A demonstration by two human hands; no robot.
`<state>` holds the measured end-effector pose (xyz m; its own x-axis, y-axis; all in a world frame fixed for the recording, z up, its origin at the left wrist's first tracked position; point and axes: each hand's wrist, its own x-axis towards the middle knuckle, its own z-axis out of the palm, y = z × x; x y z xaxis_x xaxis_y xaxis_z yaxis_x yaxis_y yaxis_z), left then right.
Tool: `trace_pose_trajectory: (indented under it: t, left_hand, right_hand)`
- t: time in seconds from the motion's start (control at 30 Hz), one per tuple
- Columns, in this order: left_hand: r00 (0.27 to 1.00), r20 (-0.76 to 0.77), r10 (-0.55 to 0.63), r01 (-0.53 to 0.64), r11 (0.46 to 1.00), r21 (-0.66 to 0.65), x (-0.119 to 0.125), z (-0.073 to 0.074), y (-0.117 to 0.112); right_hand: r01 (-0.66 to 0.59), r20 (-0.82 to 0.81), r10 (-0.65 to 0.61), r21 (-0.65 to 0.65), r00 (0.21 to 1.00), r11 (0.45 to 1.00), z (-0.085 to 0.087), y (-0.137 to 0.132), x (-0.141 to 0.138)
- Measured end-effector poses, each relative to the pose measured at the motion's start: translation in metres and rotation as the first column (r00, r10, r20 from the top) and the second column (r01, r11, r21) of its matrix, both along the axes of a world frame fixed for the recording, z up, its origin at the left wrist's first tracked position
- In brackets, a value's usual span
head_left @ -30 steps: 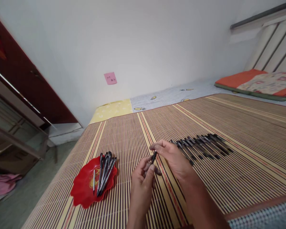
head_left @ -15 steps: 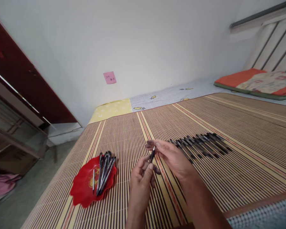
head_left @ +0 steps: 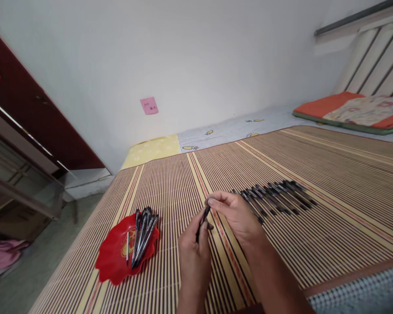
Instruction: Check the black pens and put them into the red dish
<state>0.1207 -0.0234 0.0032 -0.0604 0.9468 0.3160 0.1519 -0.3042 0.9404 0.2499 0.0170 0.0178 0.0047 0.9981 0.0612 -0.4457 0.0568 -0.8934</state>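
Note:
A black pen (head_left: 206, 213) slants upward between my two hands above the striped mat (head_left: 170, 196). Closed around its lower part is my left hand (head_left: 194, 244); those fingers cover much of the barrel. My right hand (head_left: 238, 214) pinches the pen's upper end between thumb and fingertips, hiding the tip. Left of my hands, a red scalloped plate (head_left: 109, 257) holds several clear pens with black ends (head_left: 144, 237) and one thin white refill-like stick (head_left: 127, 248). Beyond my right hand lies a row of black pens (head_left: 275, 196), side by side on the mat.
The mat covers a bed beside a white wall (head_left: 216, 56) with a pink note (head_left: 149, 105). A folded orange-and-floral quilt (head_left: 350, 111) lies at the far right by a slatted headboard (head_left: 373, 61). At left are a dark red door (head_left: 52, 117) and the floor.
My right fingers have closed over the pen's upper end, whose silvery tip showed before. My left fingers have wrapped more tightly round the barrel. Plate and pen row stay put.

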Motion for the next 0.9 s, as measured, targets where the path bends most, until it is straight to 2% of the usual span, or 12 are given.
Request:
trace_pose_trajectory:
  t: [0.1, 0.33, 0.43, 0.47, 0.53, 0.6, 0.63, 0.67, 0.73, 0.8, 0.87, 0.9]
  left_hand:
    - [0.999, -0.022, 0.041, -0.040, 0.998, 0.046, 0.001, 0.001, 0.000]
    - [0.998, 0.019, 0.060, -0.061, 0.996, 0.063, 0.003, 0.000, -0.001]
    - [0.997, 0.035, 0.071, -0.071, 0.997, -0.015, 0.002, -0.001, 0.000]
    - [0.996, 0.065, 0.057, -0.053, 0.996, -0.068, 0.000, -0.002, 0.001]
    - [0.986, 0.163, 0.031, -0.004, 0.987, -0.162, -0.005, -0.004, 0.005]
    - [0.958, 0.283, 0.046, 0.015, 0.977, -0.212, -0.012, -0.007, 0.009]
    - [0.937, 0.344, 0.069, 0.013, 0.973, -0.231, -0.015, -0.009, 0.012]
    - [0.911, 0.403, 0.088, 0.017, 0.968, -0.250, -0.018, -0.011, 0.014]
    - [0.859, 0.499, 0.113, 0.037, 0.959, -0.281, -0.023, -0.013, 0.018]
    - [0.825, 0.553, 0.115, 0.061, 0.955, -0.290, -0.026, -0.015, 0.019]
    - [0.808, 0.576, 0.121, 0.064, 0.955, -0.290, -0.028, -0.015, 0.020]
    - [0.802, 0.584, 0.128, 0.059, 0.955, -0.291, -0.029, -0.015, 0.020]
  right_hand:
    - [0.042, 0.038, -0.043, 0.028, 0.998, 0.999, 0.000, 0.002, 0.001]
    - [0.065, 0.046, -0.067, 0.040, 0.997, 0.997, -0.001, 0.003, -0.005]
    - [0.079, 0.079, -0.085, 0.074, 0.993, 0.994, -0.001, 0.004, 0.005]
    - [0.126, 0.087, -0.134, 0.095, 0.987, 0.988, -0.003, 0.006, 0.012]
    - [0.314, 0.097, -0.327, 0.130, 0.940, 0.941, -0.009, 0.010, 0.028]
    - [0.515, 0.167, -0.536, 0.157, 0.828, 0.843, -0.018, 0.016, 0.045]
    - [0.566, 0.248, -0.595, 0.186, 0.764, 0.803, -0.023, 0.019, 0.051]
    - [0.570, 0.359, -0.612, 0.227, 0.705, 0.790, -0.029, 0.022, 0.055]
    - [0.475, 0.619, -0.557, 0.314, 0.554, 0.822, -0.039, 0.027, 0.056]
    - [0.335, 0.831, -0.447, 0.340, 0.329, 0.879, -0.049, 0.032, 0.049]
    - [0.236, 0.938, -0.331, 0.301, 0.099, 0.924, -0.060, 0.035, 0.040]
    - [0.207, 0.960, -0.280, 0.272, 0.010, 0.940, -0.065, 0.036, 0.035]
